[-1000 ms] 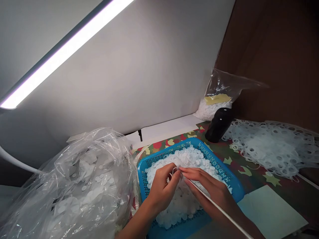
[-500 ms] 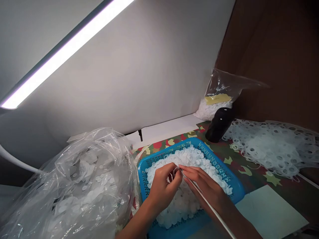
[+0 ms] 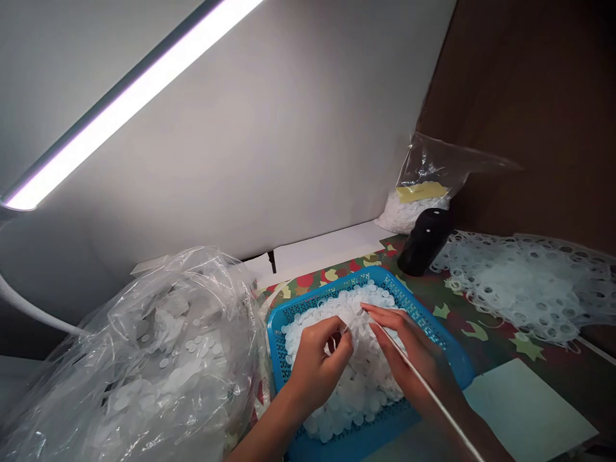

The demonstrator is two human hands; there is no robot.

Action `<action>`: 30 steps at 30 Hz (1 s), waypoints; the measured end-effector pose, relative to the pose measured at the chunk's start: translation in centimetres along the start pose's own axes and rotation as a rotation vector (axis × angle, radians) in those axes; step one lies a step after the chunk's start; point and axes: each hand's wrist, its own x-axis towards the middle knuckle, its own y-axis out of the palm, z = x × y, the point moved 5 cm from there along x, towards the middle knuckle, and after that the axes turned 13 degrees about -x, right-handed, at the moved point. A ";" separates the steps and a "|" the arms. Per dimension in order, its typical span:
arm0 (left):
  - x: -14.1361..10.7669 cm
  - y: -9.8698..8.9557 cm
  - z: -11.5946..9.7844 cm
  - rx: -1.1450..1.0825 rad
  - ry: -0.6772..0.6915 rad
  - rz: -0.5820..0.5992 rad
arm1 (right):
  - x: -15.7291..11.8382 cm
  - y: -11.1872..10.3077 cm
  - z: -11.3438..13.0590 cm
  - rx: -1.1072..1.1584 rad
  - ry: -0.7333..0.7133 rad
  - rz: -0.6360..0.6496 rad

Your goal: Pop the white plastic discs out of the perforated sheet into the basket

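A blue perforated basket (image 3: 440,350) holds a heap of small white translucent discs (image 3: 356,391). Over the heap, my left hand (image 3: 320,359) pinches a small whitish piece, probably a disc, between thumb and forefinger. To its right, my right hand (image 3: 414,353) is closed on a thin white rod (image 3: 433,394), which runs down to the bottom edge of the view. The rod's tip lies near my right fingertips, and a small gap separates the two hands.
A clear plastic bag (image 3: 192,385) with loose discs lies at left. Behind right stand a black cylinder (image 3: 423,244) and a bag of white pieces (image 3: 404,212). Punched sheets (image 3: 534,282) lie far right, a pale square sheet (image 3: 532,410) nearer. A lamp (image 3: 139,102) hangs above.
My right hand has moved right, away from my left hand, taking the rod with it. My left hand has barely moved and keeps its pinch.
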 end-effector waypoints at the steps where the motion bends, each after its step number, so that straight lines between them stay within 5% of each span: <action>1: 0.0 0.0 0.0 -0.003 -0.002 0.000 | 0.0 0.0 -0.1 0.000 0.012 -0.007; 30: -0.3 -0.1 -0.1 -0.038 -0.020 -0.014 | 0.3 -0.9 -2.5 -0.123 0.273 -0.088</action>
